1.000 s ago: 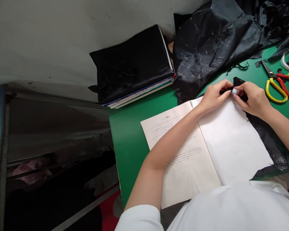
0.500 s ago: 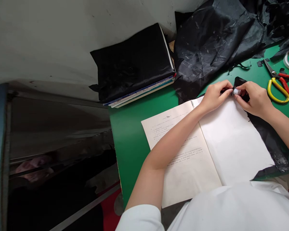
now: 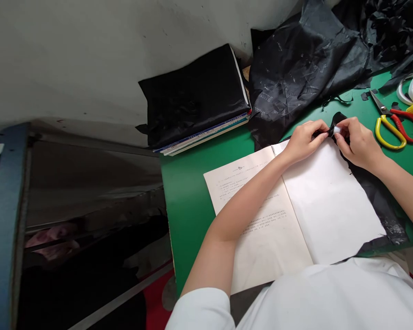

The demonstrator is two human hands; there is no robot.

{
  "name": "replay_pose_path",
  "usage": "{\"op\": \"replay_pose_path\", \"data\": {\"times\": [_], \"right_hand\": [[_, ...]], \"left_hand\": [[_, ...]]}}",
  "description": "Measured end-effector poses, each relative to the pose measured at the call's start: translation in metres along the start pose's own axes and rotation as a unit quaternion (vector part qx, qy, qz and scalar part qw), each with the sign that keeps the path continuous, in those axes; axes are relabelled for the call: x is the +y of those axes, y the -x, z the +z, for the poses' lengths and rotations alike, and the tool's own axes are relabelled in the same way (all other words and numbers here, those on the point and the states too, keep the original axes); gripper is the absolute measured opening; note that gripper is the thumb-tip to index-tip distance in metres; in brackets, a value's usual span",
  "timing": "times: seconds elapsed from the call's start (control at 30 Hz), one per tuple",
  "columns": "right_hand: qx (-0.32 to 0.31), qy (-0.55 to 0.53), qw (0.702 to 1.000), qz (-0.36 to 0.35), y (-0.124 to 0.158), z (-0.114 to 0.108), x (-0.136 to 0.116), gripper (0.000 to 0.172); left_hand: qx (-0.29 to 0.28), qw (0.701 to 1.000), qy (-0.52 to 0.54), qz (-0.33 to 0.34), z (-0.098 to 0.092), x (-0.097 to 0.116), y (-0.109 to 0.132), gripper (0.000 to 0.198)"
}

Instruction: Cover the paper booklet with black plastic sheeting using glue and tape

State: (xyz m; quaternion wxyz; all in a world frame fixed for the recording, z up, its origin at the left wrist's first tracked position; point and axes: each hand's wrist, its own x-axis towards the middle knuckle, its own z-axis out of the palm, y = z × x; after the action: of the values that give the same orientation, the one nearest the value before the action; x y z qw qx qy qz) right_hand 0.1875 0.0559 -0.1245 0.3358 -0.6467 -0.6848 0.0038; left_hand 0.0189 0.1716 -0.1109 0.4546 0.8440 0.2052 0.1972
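An open booklet (image 3: 296,211) lies on the green table (image 3: 189,192), with a black sheet (image 3: 378,201) under its right page. My left hand (image 3: 304,140) pinches the black sheet's edge at the top of the right page. My right hand (image 3: 356,142) meets it there, fingers closed on the same black edge, a small white thing showing at its fingertips. Both hands rest at the booklet's top right corner.
A stack of books under black cloth (image 3: 196,98) sits at the back left. Crumpled black sheeting (image 3: 306,59) is heaped at the back. Red and yellow scissors (image 3: 395,123) and white rings (image 3: 411,87) lie at the right. The table's left edge drops to a dark floor.
Both hands stay pinched on the black sheet at the page's top. Only the view has shifted slightly to the left.
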Motion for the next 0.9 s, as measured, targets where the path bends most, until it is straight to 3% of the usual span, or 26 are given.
{"op": "replay_pose_path", "data": {"times": [0.27, 0.47, 0.57, 0.77, 0.9], "right_hand": [[-0.011, 0.017, 0.999, -0.030, -0.004, -0.002, -0.003, 0.012], [0.002, -0.011, 1.000, 0.011, -0.003, 0.002, 0.002, 0.010], [0.009, -0.021, 0.999, 0.023, -0.001, 0.005, 0.005, 0.014], [0.006, -0.003, 1.000, -0.009, -0.001, 0.006, 0.004, 0.010], [0.001, 0.017, 1.000, -0.021, -0.002, 0.003, 0.002, 0.009]], "left_hand": [[-0.018, 0.997, 0.077, -0.014, -0.001, 0.001, -0.003, 0.022], [-0.062, 0.986, 0.101, -0.116, -0.008, 0.011, -0.025, 0.017], [-0.067, 0.984, 0.074, -0.147, -0.007, 0.017, -0.035, 0.024], [-0.020, 0.990, -0.057, -0.126, 0.003, 0.020, -0.034, 0.034], [0.001, 0.990, -0.076, -0.116, 0.006, 0.018, -0.029, 0.037]]}}
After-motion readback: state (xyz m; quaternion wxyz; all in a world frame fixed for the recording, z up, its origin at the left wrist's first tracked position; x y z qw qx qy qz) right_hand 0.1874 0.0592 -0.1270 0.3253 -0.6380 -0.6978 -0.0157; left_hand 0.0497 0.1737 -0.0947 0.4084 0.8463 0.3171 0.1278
